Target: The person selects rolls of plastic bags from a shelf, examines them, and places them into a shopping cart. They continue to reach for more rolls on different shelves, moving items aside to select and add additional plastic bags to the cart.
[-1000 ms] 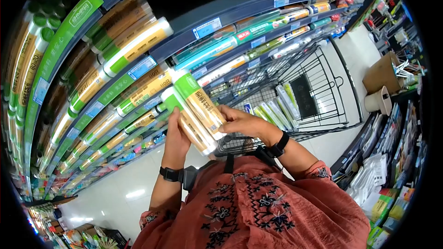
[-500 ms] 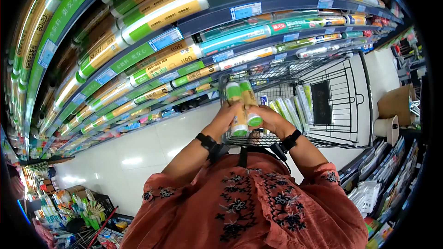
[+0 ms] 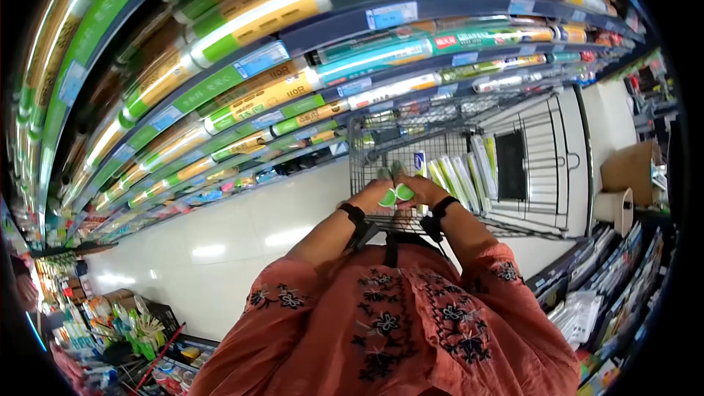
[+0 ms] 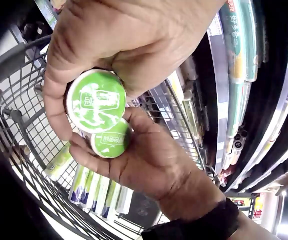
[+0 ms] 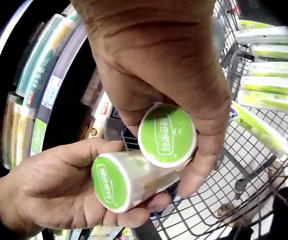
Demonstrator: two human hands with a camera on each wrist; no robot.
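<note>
Both hands are over the near end of a wire shopping cart (image 3: 363, 209). Each holds a wrapped roll, and the green end faces toward my body. My left hand (image 3: 372, 194) curls its fingers round the left roll (image 4: 96, 100), palm from above in the left wrist view. The other roll (image 5: 167, 135) is gripped by my right hand (image 3: 424, 189), whose fingers wrap its side. In both wrist views the rolls stand side by side with their ends close together. Their far ends are mostly hidden by the hands.
Several green-and-white boxes (image 3: 458, 180) lie side by side in the cart, near a dark panel (image 3: 511, 163). A long shelf (image 3: 293, 44) with rows of wrapped rolls runs along the left and far side. Goods racks (image 3: 609, 286) stand at the right.
Both hands have brought the two rolls from beside the shelf to above the cart, then lower. The rolls have turned, so only their green ends show clearly now.
</note>
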